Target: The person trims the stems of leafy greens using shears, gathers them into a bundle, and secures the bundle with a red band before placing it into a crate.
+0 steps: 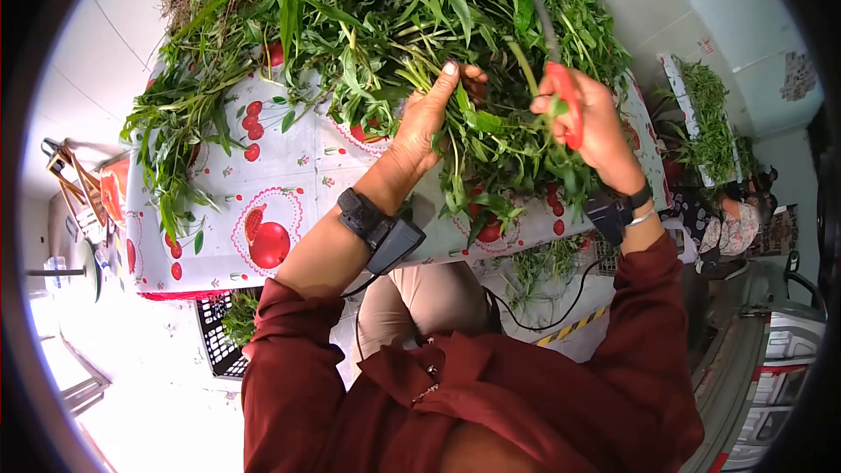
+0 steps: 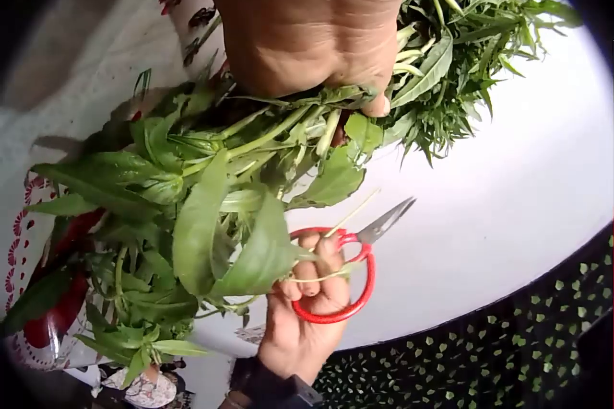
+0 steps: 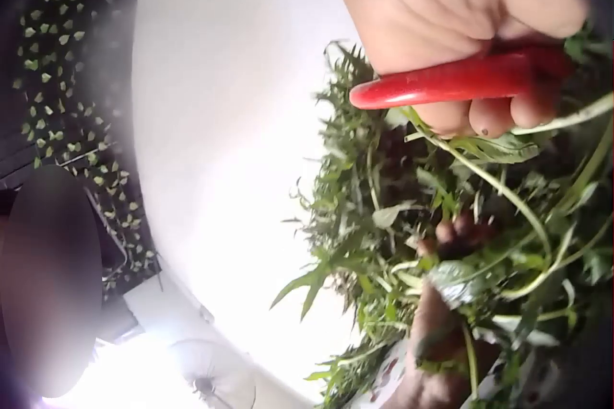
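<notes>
Leafy bunch (image 1: 486, 136): we find it gripped in the left hand (image 1: 425, 118), long axis running far-left to near-right. Red-handled scissors (image 1: 568, 88): we list them grasped in the right hand (image 1: 596, 123), right of the bunch, blades pointing far.

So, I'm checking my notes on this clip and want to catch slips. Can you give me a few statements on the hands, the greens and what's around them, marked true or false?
1. The right hand holds red-handled scissors. True.
2. The left hand lies flat on the tablecloth. False: it grips a bunch of leafy stems.
3. The tablecloth is plain blue. False: it is white with red fruit prints.
4. A black crate holds some greenery. True.
5. The person's sleeves are white. False: they are dark red.
</notes>
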A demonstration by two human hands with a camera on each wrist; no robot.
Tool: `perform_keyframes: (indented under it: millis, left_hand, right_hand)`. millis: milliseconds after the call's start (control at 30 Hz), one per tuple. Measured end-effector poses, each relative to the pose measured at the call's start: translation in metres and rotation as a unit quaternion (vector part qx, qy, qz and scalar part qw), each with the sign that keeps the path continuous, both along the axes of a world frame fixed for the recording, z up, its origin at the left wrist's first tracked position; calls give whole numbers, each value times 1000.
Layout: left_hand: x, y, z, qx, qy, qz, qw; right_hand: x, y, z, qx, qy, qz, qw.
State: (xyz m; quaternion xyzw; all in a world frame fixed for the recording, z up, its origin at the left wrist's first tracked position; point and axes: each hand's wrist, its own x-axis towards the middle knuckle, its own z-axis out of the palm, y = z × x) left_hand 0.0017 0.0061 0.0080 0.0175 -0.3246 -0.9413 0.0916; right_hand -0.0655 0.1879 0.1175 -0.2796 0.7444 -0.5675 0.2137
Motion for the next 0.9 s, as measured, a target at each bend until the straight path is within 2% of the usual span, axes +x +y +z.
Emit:
perform_keyframes:
  millis: [67, 100, 267, 333, 533, 600, 633, 667, 733, 800, 867, 900]
  left_hand:
    - [3, 3, 5, 6, 2, -3, 1000]
    - [4, 3, 7, 8, 0, -10, 1000]
    - [9, -2, 13, 34, 15, -33, 999]
    - [8, -3, 13, 30, -38, -18, 999]
    - [9, -2, 14, 81, -61, -15, 995]
    - [7, -1, 13, 80, -73, 6, 994]
    - [6, -1, 11, 73, -67, 14, 995]
    - [5, -1, 9, 74, -65, 15, 995]
    - [6, -1, 9, 1, -48, 19, 999]
    - [10, 1, 14, -7, -48, 20, 999]
    - [14, 2, 22, -9, -77, 32, 996]
    - [12, 1, 19, -10, -77, 34, 996]
  right_hand:
    - [8, -20, 1, 3, -75, 50, 996]
    - [9, -30, -7, -6, -76, 55, 996]
    - [3, -60, -24, 42, -31, 71, 996]
    - [6, -63, -26, 2, -43, 70, 997]
    - [12, -61, -17, 62, -2, 70, 996]
    - [7, -62, -11, 67, 80, 64, 993]
    - [4, -68, -7, 48, 156, 74, 984]
    - [2, -71, -2, -5, 131, 64, 989]
    - [-3, -87, 7, -40, 246, 79, 965]
    - [3, -101, 16, -54, 202, 87, 974]
    - [-1, -118, 17, -57, 221, 157, 961]
    - [-4, -126, 16, -24, 272, 158, 949]
